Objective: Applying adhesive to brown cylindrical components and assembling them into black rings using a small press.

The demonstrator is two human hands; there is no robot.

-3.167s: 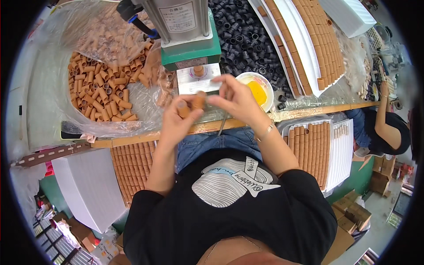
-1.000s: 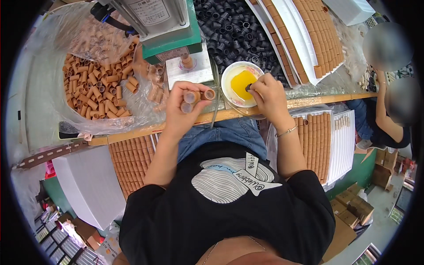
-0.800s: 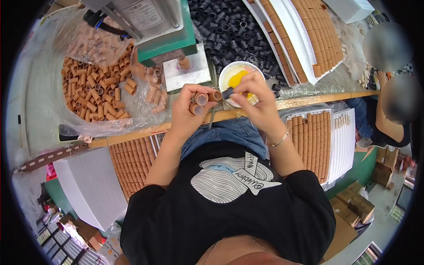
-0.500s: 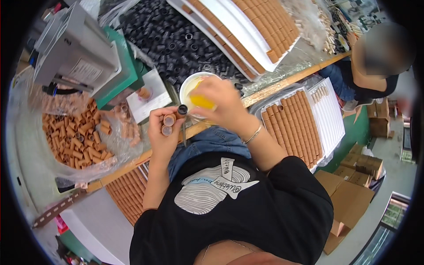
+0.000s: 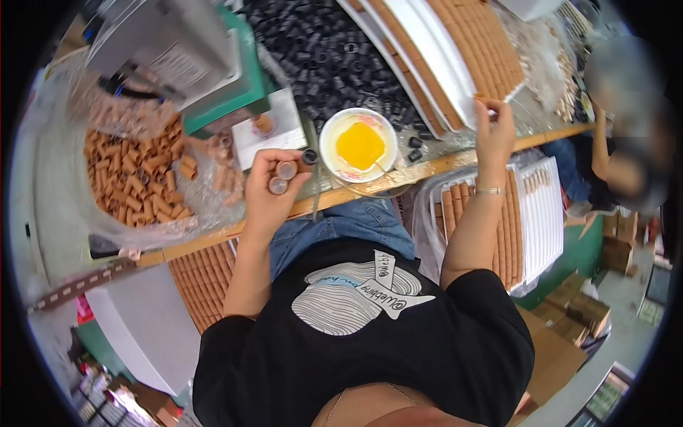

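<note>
My left hand (image 5: 269, 191), 8 o'clock of the bowl (image 5: 327, 142): fingers round 3 brown tubes (image 5: 286, 170), 1 now bearing the black piece (image 5: 309, 156). My right hand (image 5: 496, 132), gone to 3 o'clock, freed of that piece: fingertips narrow at another brown tube (image 5: 481, 97); grip, cannot tell.

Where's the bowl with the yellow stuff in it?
In the head view, the bowl sits near the table's wooden edge, just right of the left hand and below the heap of black pieces.
</note>
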